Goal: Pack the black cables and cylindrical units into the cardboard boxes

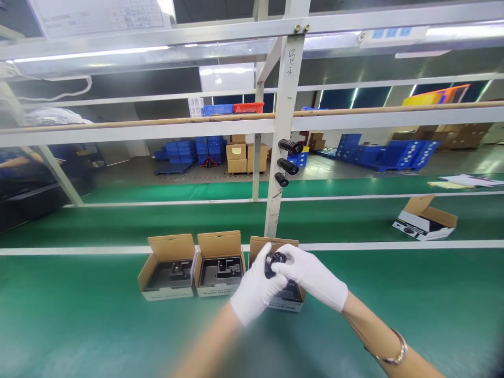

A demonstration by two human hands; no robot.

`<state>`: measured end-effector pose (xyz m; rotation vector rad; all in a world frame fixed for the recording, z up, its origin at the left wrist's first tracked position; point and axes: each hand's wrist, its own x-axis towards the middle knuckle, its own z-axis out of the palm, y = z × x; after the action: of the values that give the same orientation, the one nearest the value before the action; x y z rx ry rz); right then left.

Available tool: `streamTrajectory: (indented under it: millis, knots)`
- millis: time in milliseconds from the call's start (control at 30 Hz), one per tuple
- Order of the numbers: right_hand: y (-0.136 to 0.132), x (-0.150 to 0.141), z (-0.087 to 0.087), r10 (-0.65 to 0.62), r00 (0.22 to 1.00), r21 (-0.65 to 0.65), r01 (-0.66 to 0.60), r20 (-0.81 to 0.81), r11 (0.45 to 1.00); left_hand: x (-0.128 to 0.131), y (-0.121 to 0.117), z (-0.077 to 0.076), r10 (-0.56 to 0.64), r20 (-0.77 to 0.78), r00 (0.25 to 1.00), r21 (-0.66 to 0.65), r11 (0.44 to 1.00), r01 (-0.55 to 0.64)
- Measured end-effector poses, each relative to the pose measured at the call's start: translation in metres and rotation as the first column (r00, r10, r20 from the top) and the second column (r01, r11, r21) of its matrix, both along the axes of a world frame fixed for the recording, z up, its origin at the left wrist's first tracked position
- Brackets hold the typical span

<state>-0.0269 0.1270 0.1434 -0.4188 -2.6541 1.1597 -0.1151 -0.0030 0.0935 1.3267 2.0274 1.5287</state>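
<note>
In white gloves, my left hand [258, 289] and my right hand [309, 270] meet over the rightmost of three open cardboard boxes [289, 305]. Both are closed around a small black cylindrical part [270, 265], its exact kind partly hidden by the fingers. The left hand holds its body, while the right fingers pinch the end on the right. My hands cover much of this box and its dark insert. Beside it stand the middle box [218, 290] and the left box [170, 295], lids raised, each with a black insert holding small black parts.
A white upright post [271, 220] rises behind the boxes, with several black ribbed cylinders [290, 146] on its side. Another open box [427, 230] sits at the right on the green bench [98, 325]. Papers [468, 181] lie farther back. Shelf rails [157, 131] cross above.
</note>
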Motion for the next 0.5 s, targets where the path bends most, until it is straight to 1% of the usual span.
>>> streamTrajectory:
  millis: [33,67,100,133,167,200,233,267,300,333,400,433,500]
  knots:
    - [0.003,0.001,-0.002,0.015,1.000,-0.027,-0.015,-0.002,1.000,0.001,0.004,0.001,-0.115,0.086,0.990,-0.028,0.993,0.118]
    - [0.006,0.001,-0.005,0.004,1.000,-0.026,-0.005,-0.017,1.000,0.001,0.008,0.003,-0.196,0.115,0.974,-0.065,0.977,0.204]
    - [0.009,0.002,-0.007,-0.019,0.999,0.005,0.019,-0.047,1.000,-0.001,0.010,0.005,-0.249,0.098,0.963,-0.113,0.959,0.260]
    - [0.013,0.002,-0.009,-0.035,0.995,0.059,0.040,-0.091,0.997,-0.005,0.012,0.006,-0.280,0.060,0.958,-0.170,0.943,0.286]
    - [0.018,0.002,-0.011,-0.021,0.991,0.132,0.038,-0.131,0.991,-0.012,0.013,0.007,-0.291,0.021,0.956,-0.230,0.930,0.288]
    - [0.023,0.002,-0.014,0.033,0.989,0.213,-0.001,-0.147,0.977,-0.019,0.014,0.006,-0.302,-0.013,0.953,-0.285,0.915,0.285]
    - [0.028,0.002,-0.016,0.113,0.986,0.289,-0.073,-0.121,0.954,-0.027,0.015,0.005,-0.315,-0.045,0.948,-0.328,0.901,0.284]
    - [0.032,0.002,-0.019,0.186,0.981,0.347,-0.158,-0.049,0.924,-0.035,0.017,0.003,-0.340,-0.081,0.937,-0.370,0.883,0.289]
    - [0.037,0.001,-0.023,0.219,0.974,0.385,-0.222,0.053,0.896,-0.042,0.018,0.000,-0.373,-0.117,0.921,-0.409,0.863,0.297]
    - [0.041,0.000,-0.028,0.212,0.965,0.410,-0.257,0.152,0.875,-0.048,0.021,-0.004,-0.409,-0.150,0.900,-0.443,0.842,0.308]
    - [0.046,-0.003,-0.042,0.125,0.943,0.473,-0.266,0.308,0.840,-0.056,0.027,-0.013,-0.478,-0.214,0.852,-0.506,0.800,0.322]
    - [0.048,-0.006,-0.050,0.086,0.926,0.513,-0.279,0.368,0.812,-0.057,0.030,-0.019,-0.504,-0.246,0.828,-0.542,0.780,0.313]
    - [0.050,-0.014,-0.069,0.056,0.884,0.569,-0.346,0.464,0.745,-0.058,0.038,-0.031,-0.540,-0.317,0.779,-0.623,0.738,0.258]
